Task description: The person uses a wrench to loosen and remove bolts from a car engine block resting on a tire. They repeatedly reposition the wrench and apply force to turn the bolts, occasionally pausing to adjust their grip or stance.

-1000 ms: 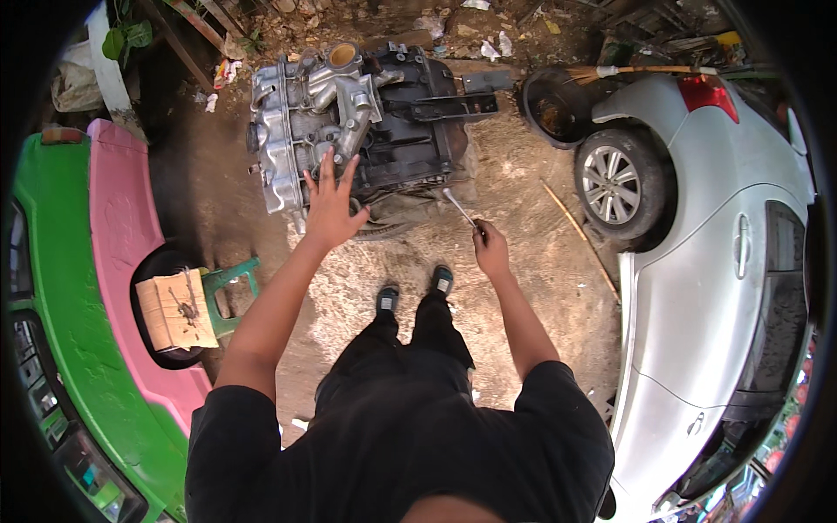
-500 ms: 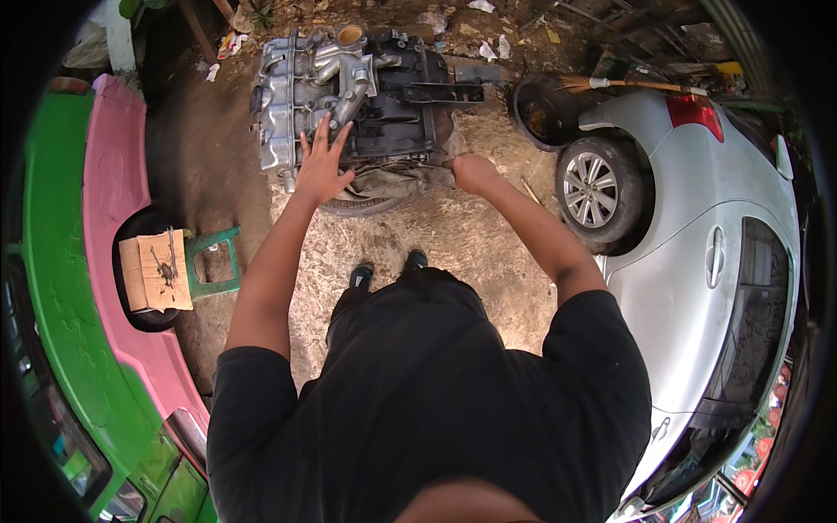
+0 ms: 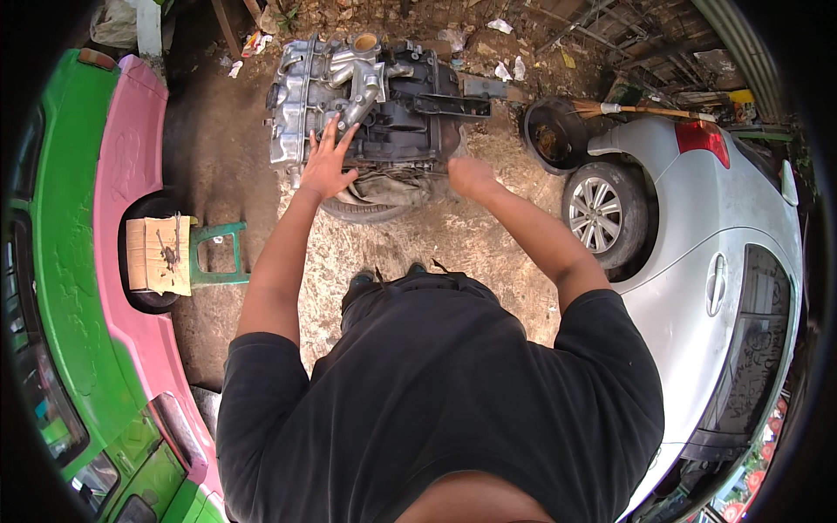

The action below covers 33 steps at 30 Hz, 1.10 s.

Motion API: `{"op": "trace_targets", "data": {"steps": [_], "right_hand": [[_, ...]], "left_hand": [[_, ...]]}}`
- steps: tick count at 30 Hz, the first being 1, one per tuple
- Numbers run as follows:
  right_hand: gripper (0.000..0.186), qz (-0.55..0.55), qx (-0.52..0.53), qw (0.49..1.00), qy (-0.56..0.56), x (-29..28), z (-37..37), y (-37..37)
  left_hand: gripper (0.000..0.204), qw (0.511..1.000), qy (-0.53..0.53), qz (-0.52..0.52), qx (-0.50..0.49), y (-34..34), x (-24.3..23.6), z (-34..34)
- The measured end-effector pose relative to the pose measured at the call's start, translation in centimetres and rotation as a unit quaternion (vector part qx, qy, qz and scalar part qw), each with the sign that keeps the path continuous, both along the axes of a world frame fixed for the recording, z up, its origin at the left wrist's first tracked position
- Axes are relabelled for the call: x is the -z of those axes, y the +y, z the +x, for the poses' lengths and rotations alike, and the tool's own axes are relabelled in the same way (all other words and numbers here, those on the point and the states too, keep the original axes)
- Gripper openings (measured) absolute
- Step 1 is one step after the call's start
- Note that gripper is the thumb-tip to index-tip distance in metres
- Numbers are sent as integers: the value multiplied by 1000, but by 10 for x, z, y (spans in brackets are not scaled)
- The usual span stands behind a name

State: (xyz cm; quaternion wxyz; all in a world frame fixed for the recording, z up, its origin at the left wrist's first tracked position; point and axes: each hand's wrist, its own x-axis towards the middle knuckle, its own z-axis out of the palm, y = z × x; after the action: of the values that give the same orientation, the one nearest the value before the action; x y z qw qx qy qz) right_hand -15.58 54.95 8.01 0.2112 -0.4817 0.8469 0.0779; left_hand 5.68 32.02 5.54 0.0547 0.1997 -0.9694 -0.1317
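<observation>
A car engine (image 3: pixel 370 105) with silver and black parts lies at the far middle, over a tyre (image 3: pixel 366 212). My left hand (image 3: pixel 327 167) rests on its near edge with fingers spread, by the silver intake pipe (image 3: pixel 359 105). At the engine's near right corner my right hand (image 3: pixel 472 178) is closed in a fist, slightly blurred. A greyish cloth (image 3: pixel 392 188) is bunched along the near side, and a pale flap of fabric shows just above the fist. The fingers hide most of what they grip.
On the right stands a silver car (image 3: pixel 680 209), with a black basin (image 3: pixel 554 135) and a broom (image 3: pixel 645 111) beyond it. To the left are a green and pink vehicle (image 3: pixel 131 131), a green stool (image 3: pixel 218 253) and cardboard (image 3: pixel 159 254) with dark metal bits. Litter lies behind the engine.
My right fist has drawn slightly toward me at the engine's corner. My left hand stays spread on the engine. The whole view has shifted a little.
</observation>
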Motion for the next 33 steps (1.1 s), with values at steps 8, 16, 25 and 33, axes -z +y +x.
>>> {"op": "trace_targets", "data": {"steps": [8,16,25,33], "right_hand": [[24,-22,-32,999,3,7,-9,-12],[23,-87,9,993,-78,59,-70,22],[34,-216,251,931,-154,188,-16,79],[26,-308,264,910,-87,153,18,81]], "left_hand": [[95,1000,-8,-5,0,0,1,0],[95,999,-30,1,-13,1,-6,-2],[95,999,13,25,23,-5,2,-4],[94,997,43,40,51,-9,2,-1]]}}
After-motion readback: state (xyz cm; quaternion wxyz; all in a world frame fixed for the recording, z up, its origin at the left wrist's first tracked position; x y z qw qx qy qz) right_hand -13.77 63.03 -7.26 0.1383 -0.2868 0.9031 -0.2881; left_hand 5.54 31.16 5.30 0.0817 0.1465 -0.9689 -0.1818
